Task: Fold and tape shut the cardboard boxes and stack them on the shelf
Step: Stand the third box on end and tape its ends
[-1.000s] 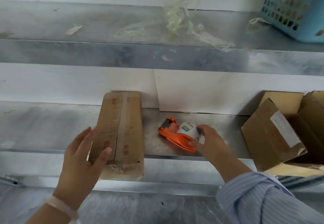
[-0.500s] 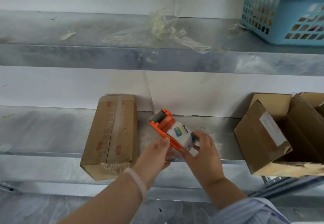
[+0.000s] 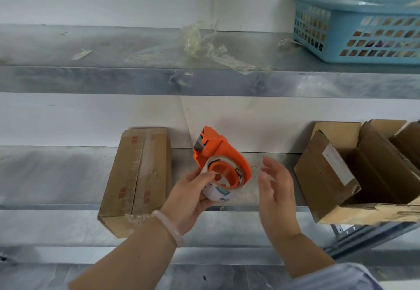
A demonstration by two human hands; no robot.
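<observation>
My left hand (image 3: 193, 195) grips an orange tape dispenser (image 3: 219, 158) with a white roll of tape, lifted above the metal shelf (image 3: 56, 171). Just right of the dispenser, my right hand (image 3: 276, 185) is open with fingers spread, touching nothing. A long taped-shut cardboard box (image 3: 138, 176) lies on the shelf to the left, its near end past the shelf's front edge. An open cardboard box (image 3: 336, 174) with raised flaps sits at the right.
On the upper shelf (image 3: 113, 46) lie crumpled scraps of clear tape (image 3: 204, 44), and a blue plastic basket (image 3: 359, 28) stands at its right end. A white wall backs both shelves. A lower shelf surface runs along the bottom.
My left hand left the taped box and took hold of the tape dispenser. The dispenser rose off the shelf. My right hand let go of it and opened beside it.
</observation>
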